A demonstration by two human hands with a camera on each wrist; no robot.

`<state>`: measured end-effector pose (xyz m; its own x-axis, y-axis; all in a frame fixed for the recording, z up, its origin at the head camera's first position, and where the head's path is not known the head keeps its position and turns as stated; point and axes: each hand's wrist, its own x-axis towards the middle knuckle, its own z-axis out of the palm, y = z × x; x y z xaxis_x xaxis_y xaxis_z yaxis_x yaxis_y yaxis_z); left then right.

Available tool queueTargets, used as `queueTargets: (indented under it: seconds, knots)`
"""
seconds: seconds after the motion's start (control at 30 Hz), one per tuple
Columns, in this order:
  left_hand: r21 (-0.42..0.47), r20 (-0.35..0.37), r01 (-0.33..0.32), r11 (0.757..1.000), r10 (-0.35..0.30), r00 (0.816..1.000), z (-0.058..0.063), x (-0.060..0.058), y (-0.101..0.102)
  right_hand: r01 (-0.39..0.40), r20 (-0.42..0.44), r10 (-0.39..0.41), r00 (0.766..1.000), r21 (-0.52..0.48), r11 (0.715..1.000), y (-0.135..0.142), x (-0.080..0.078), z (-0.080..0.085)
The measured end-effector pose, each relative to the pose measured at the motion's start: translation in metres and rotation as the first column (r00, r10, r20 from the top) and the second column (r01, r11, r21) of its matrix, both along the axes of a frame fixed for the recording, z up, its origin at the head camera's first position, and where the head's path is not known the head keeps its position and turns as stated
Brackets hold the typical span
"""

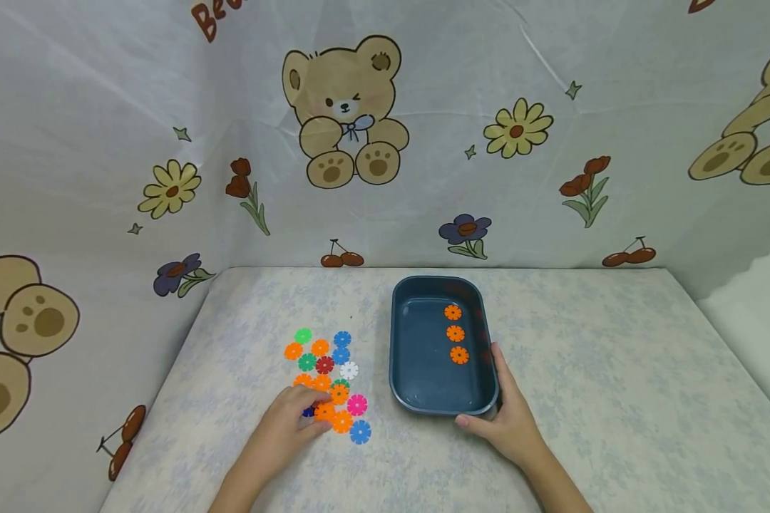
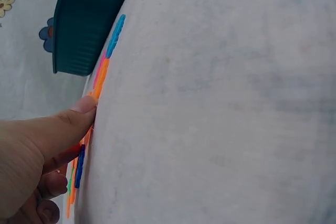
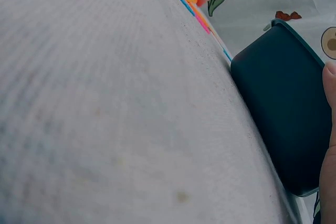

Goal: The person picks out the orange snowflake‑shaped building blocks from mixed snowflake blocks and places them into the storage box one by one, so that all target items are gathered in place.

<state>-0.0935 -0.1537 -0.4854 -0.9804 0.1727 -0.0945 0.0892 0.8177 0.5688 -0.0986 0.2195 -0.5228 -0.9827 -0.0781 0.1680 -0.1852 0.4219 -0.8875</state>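
My left hand (image 1: 289, 420) is at the near-left part of a loose group of flat, notched plastic discs. Its thumb and fingers pinch an orange disc (image 1: 324, 412), which shows tilted at the fingertips in the right wrist view. Around it lie another orange disc (image 1: 342, 422), a pink disc (image 1: 356, 405), a blue disc (image 1: 361, 432) and a dark blue one partly hidden by the fingers. My right hand (image 1: 510, 424) grips the near right corner of a dark blue-green tray (image 1: 417, 402), thumb at the front rim and fingers along the side.
Inside the tray, three orange discs (image 1: 455, 333) form a column near the right wall. Farther back in the group are a white disc (image 1: 349, 370), a red disc (image 1: 324, 365) and several green, blue and orange ones. A cloth printed with bears hangs behind the table (image 1: 616, 370).
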Motion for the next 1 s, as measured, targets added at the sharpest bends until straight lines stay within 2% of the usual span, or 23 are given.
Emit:
queueTargets:
  seconds: [0.13,0.37,0.47,0.6,0.8,1.0]
  knots:
    - [-0.006,-0.003,0.033,0.999,-0.033,0.999,-0.001,-0.001,-0.002,-0.001,-0.003,0.001,1.0,-0.003,1.0,0.0,0.0,-0.001]
    - [-0.02,-0.049,0.067,0.998,-0.068,0.996,-0.003,0.0,-0.004,-0.001,-0.001,0.001,1.0,0.0,1.0,0.0,0.001,0.001]
    - [-0.03,-0.071,0.054,0.998,-0.056,0.996,-0.003,0.0,-0.003,-0.002,0.003,0.002,1.0,0.001,1.0,0.0,0.001,0.001]
    - [0.01,-0.099,0.02,1.0,-0.019,0.995,0.0,-0.001,0.0,-0.003,0.008,0.003,1.0,-0.003,1.0,0.0,0.001,0.0]
    - [0.172,-0.132,0.039,0.984,-0.016,0.991,0.013,-0.011,0.011,0.005,0.007,-0.005,1.0,0.004,1.0,0.0,0.002,-0.001]
    - [0.266,-0.13,0.114,0.957,-0.082,0.988,0.037,-0.025,0.035,0.006,-0.006,-0.006,1.0,0.001,1.0,0.0,0.001,-0.001]
